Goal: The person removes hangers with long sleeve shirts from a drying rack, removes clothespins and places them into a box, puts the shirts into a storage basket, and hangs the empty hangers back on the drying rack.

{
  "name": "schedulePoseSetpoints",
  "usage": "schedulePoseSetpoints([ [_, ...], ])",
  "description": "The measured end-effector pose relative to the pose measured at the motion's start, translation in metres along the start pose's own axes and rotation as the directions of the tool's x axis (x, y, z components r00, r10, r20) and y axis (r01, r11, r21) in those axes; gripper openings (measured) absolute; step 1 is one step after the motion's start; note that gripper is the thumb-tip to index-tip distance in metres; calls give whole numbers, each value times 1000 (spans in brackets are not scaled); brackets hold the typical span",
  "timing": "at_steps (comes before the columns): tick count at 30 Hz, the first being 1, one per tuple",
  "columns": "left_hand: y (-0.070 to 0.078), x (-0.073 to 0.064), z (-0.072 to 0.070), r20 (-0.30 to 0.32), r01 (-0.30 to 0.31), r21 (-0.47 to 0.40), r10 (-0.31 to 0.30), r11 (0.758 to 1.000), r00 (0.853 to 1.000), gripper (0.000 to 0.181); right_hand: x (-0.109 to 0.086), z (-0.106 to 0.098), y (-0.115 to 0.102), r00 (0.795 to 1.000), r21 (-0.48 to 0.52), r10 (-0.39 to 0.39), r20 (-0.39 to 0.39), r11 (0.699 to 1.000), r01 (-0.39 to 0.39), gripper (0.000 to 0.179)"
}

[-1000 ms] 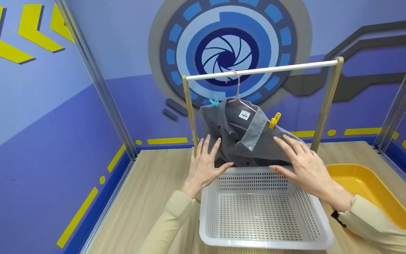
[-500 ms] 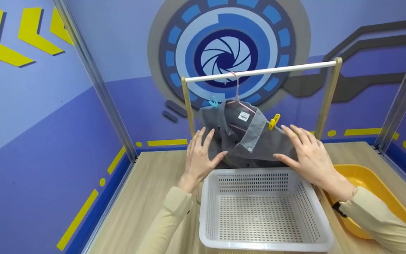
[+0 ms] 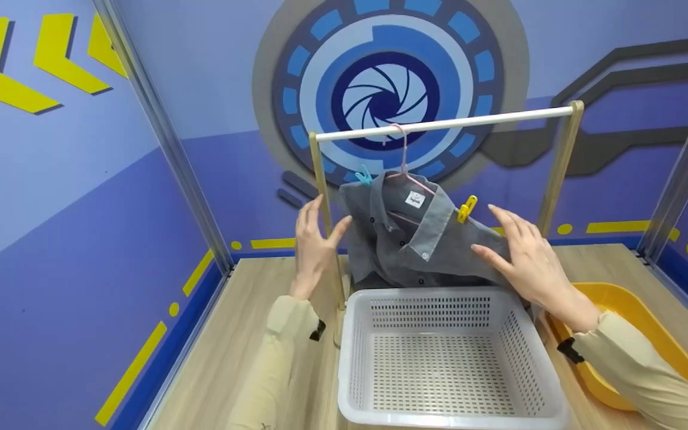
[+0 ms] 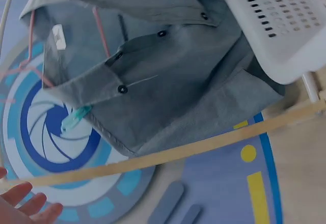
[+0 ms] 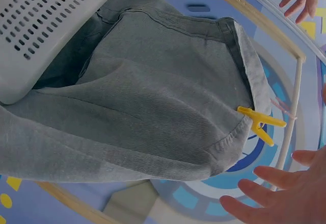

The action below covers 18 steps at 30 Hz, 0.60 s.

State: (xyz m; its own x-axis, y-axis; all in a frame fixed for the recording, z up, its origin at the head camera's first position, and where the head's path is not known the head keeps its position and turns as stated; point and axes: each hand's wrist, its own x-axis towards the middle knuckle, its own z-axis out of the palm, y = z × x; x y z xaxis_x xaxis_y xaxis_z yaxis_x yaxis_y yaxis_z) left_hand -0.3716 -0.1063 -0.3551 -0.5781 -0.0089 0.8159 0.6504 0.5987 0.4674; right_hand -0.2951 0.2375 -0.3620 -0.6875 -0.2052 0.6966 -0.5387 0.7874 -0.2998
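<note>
A grey button-up shirt (image 3: 392, 254) hangs from a pink hanger (image 3: 405, 156) hooked on the rack's white bar (image 3: 475, 121). Its left shoulder in the head view carries a teal clothespin (image 3: 364, 175), and a yellow clothespin (image 3: 467, 209) grips the other. My left hand (image 3: 313, 248) is raised beside the rack's left post, fingers extended, holding nothing. Near the shirt's right sleeve, my right hand (image 3: 532, 266) is held up with fingers spread and thumb toward the fabric. The right wrist view shows that hand (image 5: 293, 193) apart from the yellow clothespin (image 5: 261, 123).
A white perforated basket (image 3: 439, 294) stands in front of the shirt and overlaps its lower part. To the right on the wooden table (image 3: 248, 310) lies a yellow tray (image 3: 604, 291). The rack's wooden posts (image 3: 561, 167) rise at both sides, with patterned walls behind.
My left hand has moved left and slightly up, away from the shirt front. My right hand has shifted slightly right, off the sleeve. The shirt, clothespins and basket stay in place.
</note>
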Motion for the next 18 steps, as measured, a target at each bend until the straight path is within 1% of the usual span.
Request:
schedulePoseSetpoints([
  [3, -6, 3, -2, -26, 80, -80, -83, 994, 996, 62, 0, -1, 4, 998, 37, 51, 30, 998, -52, 70],
  [6, -12, 7, -2, -42, 162, -151, -170, 975, 985, 58, 1, -1, 8, 994, 75, 89, 59, 993, -94, 70],
  [8, -16, 8, -1, -43, 212, -199, -225, 957, 973, 56, 0, -2, 10, 990, 98, 112, 82, 988, -120, 69],
  [11, -21, 10, 1, -40, 284, -267, -305, 921, 951, 54, 0, -3, 14, 983, 137, 141, 119, 978, -157, 68],
  [13, -24, 12, 3, -37, 318, -305, -345, 898, 938, 52, 1, -4, 16, 978, 173, 152, 144, 969, -176, 66],
  [18, -32, 16, 8, -18, 381, -380, -419, 843, 908, 49, 4, -5, 21, 977, 263, 141, 162, 948, -180, 56],
])
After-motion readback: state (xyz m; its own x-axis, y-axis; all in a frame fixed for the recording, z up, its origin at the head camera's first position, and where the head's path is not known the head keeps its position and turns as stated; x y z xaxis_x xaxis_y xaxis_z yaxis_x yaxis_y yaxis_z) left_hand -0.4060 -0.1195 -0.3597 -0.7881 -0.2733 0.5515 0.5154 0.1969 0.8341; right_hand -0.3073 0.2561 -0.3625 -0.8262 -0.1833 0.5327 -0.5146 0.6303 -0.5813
